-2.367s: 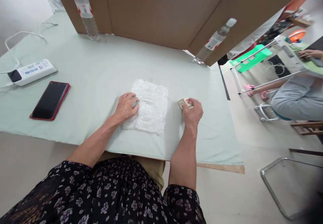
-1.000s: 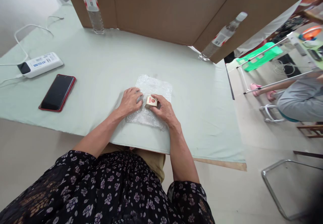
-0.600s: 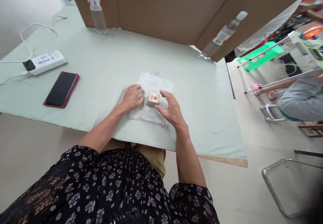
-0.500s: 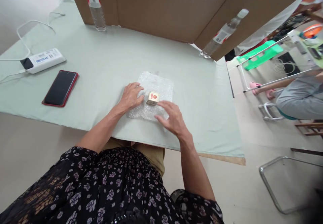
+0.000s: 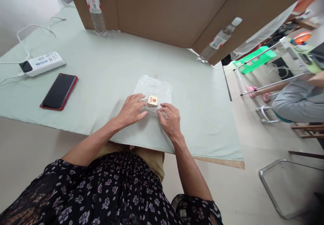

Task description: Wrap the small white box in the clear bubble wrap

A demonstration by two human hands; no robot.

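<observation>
A small cream box (image 5: 153, 101) with red print rests on a sheet of bubble wrap (image 5: 162, 87) on the cloth-covered table. The sheet's near edge is raised in front of the box. My left hand (image 5: 133, 109) is at the left end of that edge, thumb and fingers curved around it, close to the box's left side. At the right end, my right hand (image 5: 170, 119) pinches the wrap between thumb and fingertips. The exact grip of the left fingers is partly hidden.
A red-cased phone (image 5: 59, 91) and a white power strip (image 5: 43, 64) with cables lie at left. Water bottles (image 5: 95, 14) (image 5: 217, 42) stand before a tall cardboard panel (image 5: 157, 12). Beyond the table's right edge are a seated person (image 5: 296, 100) and a metal frame chair (image 5: 270, 188).
The wrap's near edge, flat before, is now lifted toward the box. Both hands have moved nearer my body, and my right thumb and fingers have closed together.
</observation>
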